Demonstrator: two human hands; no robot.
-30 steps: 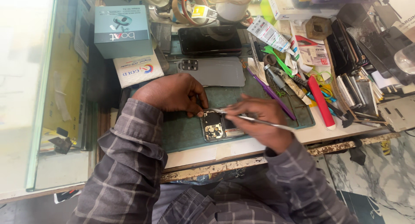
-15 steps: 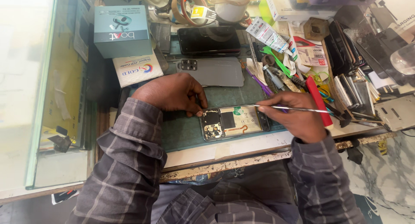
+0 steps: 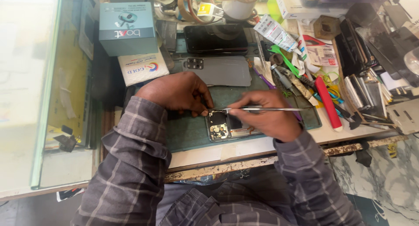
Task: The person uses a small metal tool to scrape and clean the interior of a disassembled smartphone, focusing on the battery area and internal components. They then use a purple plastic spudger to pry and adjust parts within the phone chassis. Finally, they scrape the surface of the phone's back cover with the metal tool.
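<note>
Opened phone point(image 3: 227, 126) lies on green mat point(image 3: 187, 134), near its front edge, circuit board exposed. My left hand point(image 3: 181, 93) pins its top corner, fingers curled. My right hand point(image 3: 266, 117) pinches metal tweezers point(image 3: 262, 108), tips apparently touching the board. Grey back cover point(image 3: 220, 71) lies just behind.

The left hand point(image 3: 181, 93) rests knuckles-up with fingertips pressed down; the right hand point(image 3: 266, 117) keeps a pinched grip, both forearms angled inward.

Cluttered workbench point(image 3: 279, 144), marble floor point(image 3: 393, 182)
</note>
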